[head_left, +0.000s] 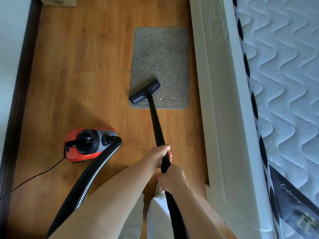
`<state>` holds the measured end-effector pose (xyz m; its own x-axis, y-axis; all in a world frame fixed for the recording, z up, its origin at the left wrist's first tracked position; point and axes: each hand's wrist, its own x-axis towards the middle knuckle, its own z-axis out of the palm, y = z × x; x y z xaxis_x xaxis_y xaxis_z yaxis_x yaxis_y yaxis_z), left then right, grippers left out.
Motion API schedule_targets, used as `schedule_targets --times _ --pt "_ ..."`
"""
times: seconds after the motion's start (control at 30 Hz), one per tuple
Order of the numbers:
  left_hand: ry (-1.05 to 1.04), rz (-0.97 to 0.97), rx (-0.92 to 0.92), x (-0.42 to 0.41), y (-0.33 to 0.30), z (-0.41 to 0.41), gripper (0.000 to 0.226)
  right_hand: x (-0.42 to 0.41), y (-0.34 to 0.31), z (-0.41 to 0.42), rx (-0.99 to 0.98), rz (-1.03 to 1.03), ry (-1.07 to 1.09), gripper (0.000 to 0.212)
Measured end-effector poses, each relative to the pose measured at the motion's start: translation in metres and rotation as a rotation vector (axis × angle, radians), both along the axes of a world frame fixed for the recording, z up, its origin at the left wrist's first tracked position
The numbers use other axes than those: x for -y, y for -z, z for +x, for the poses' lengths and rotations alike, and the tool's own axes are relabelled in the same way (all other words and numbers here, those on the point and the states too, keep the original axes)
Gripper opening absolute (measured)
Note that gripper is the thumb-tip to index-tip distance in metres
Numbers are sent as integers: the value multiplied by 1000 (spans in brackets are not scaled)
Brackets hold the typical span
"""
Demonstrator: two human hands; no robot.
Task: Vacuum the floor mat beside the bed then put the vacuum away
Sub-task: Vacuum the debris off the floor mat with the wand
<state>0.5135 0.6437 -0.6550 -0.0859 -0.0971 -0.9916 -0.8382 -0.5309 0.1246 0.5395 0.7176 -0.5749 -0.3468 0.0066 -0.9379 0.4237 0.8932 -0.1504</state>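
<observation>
A grey shaggy floor mat (pixel 159 54) lies on the wooden floor right beside the white bed frame. The black vacuum floor head (pixel 144 91) rests on the mat's near left corner, turned at an angle. A black wand (pixel 155 121) runs back from it to my hands. My left hand (pixel 159 156) grips the wand higher up; my right hand (pixel 172 178) grips it just below, closer to me. The red and grey canister vacuum (pixel 89 144) sits on the floor to the left, joined by a ribbed black hose (pixel 86 180).
The white bed frame (pixel 224 100) and quilted mattress (pixel 284 83) fill the right side. A dark skirting board and white wall (pixel 10 66) run along the left. A black power cord (pixel 34 176) trails left from the canister. A cardboard box (pixel 58 1) stands at the far end.
</observation>
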Motion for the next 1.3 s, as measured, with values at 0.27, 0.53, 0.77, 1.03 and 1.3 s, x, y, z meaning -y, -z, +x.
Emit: schedule_targets --times 0.27,0.53,0.77,1.03,1.3 --pt "58 7 -32 15 -5 -21 15 14 -1 -17 -34 -47 34 32" --pt "58 -13 -74 20 -16 -50 12 19 0 -39 -66 -65 71 33" --pt "63 -12 -52 21 -12 -53 8 20 3 -43 -61 -63 60 36" --pt "22 24 -20 25 -1 -40 10 23 11 -36 -27 -59 41 38" --pt "38 56 11 29 1 -28 19 25 7 -32 -3 -60 -6 28"
